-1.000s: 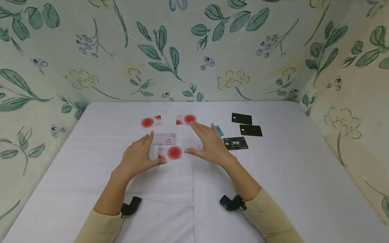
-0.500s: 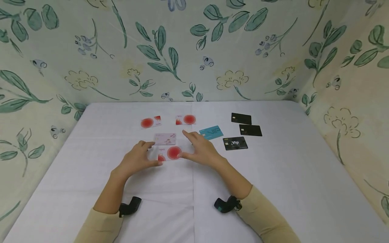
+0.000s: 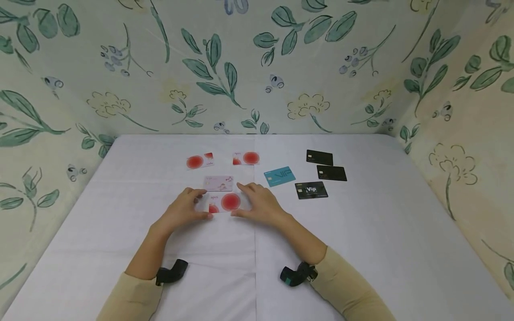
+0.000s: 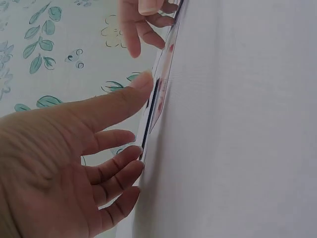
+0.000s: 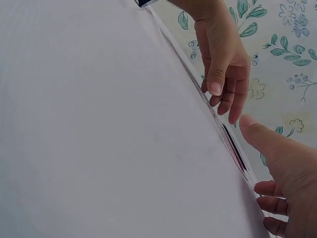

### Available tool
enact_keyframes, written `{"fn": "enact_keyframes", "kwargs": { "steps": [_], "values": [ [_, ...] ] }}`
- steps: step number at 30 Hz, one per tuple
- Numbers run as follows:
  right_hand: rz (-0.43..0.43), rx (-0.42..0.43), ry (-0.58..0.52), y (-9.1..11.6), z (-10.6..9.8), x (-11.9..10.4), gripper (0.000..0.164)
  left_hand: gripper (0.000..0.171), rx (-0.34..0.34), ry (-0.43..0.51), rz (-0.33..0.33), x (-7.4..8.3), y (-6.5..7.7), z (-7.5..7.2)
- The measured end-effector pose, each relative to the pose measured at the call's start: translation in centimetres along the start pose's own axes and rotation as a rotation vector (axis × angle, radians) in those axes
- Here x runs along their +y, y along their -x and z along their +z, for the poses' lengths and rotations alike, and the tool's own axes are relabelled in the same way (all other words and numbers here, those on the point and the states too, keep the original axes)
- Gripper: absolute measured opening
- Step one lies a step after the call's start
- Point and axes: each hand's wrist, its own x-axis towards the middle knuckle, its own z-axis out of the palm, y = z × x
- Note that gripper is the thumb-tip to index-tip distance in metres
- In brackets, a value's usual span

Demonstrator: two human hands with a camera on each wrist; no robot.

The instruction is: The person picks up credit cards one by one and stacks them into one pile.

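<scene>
A white card with a large red circle (image 3: pixel 230 202) lies on the table in the head view, just below a pale pink card (image 3: pixel 218 183). My left hand (image 3: pixel 184 208) is at the red-circle card's left side, thumb by its lower left corner. At its right side is my right hand (image 3: pixel 263 206), with the thumb by the lower edge and the fingers past the upper right corner. In the wrist views, the left hand (image 4: pixel 86 153) and right hand (image 5: pixel 285 168) have thumbs spread from loosely bent fingers, nothing pinched between them.
Two more red-circle cards (image 3: pixel 195 162) (image 3: pixel 250 158) lie farther back. To the right are a blue card (image 3: pixel 279 176), a black "Vip" card (image 3: pixel 311 190) and two plain black cards (image 3: pixel 319 157) (image 3: pixel 331 173). White cloth (image 3: pixel 381 249) covers the table; leaf-patterned fabric (image 3: pixel 217 67) hangs behind.
My right hand has come left and toward me, from above the blue card to the red-circle card's right side, uncovering the blue card. My left hand's fingers have drawn back slightly off the pink card.
</scene>
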Motion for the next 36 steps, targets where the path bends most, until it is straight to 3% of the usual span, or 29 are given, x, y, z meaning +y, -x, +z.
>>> {"fn": "enact_keyframes", "kwargs": {
  "steps": [8, 14, 24, 29, 36],
  "values": [
    [0.007, 0.025, -0.06, -0.1, 0.8, 0.6, 0.063, 0.066, 0.065, 0.043, 0.122, -1.3, -0.6, 1.2],
    [0.002, 0.035, -0.079, -0.3, 0.9, 0.6, 0.059, 0.058, 0.091, 0.049, 0.174, -1.5, -0.7, 1.3],
    [-0.008, 0.065, -0.078, -0.3, 1.2, 0.8, 0.053, 0.053, 0.131, 0.042, 0.178, -2.1, -0.9, 1.8],
    [-0.004, 0.09, -0.103, -0.2, 1.4, 0.9, 0.05, 0.051, 0.121, 0.075, 0.145, -2.1, -0.8, 1.9],
    [0.041, 0.095, -0.166, -0.3, 1.6, 0.9, 0.045, 0.046, 0.123, 0.087, 0.136, -1.9, -0.7, 1.9]
  ]
}}
